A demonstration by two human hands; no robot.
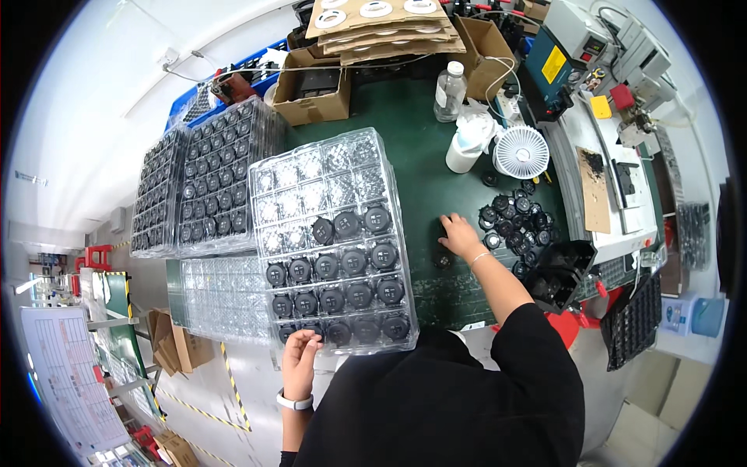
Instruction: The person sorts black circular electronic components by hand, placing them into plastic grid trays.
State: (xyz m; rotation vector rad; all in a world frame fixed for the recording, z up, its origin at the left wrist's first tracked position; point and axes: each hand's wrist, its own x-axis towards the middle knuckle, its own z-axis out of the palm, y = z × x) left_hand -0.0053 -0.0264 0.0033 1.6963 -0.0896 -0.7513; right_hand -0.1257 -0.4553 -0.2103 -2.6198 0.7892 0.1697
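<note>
A clear plastic blister tray (394,179) lies tilted at the front of the green table. Black round plastic parts (354,261) fill its near rows and some pockets of the row beyond; the far pockets hold none. At the tray's near left corner, my left hand (299,359) is closed, fingertips together over a black part in the front row. Whether it grips that part or the tray edge is hidden. My right hand (462,238) rests on the table with its fingers apart, left of a loose pile of black round parts (513,222). One single part (443,261) lies close to its wrist.
Stacked filled trays (214,171) stand at the left, above an unfilled clear tray (222,296). A black bin (556,276) sits beside the pile. Behind are a white fan (521,152), a white bottle (462,156), a clear bottle (450,93) and a cardboard box (315,105).
</note>
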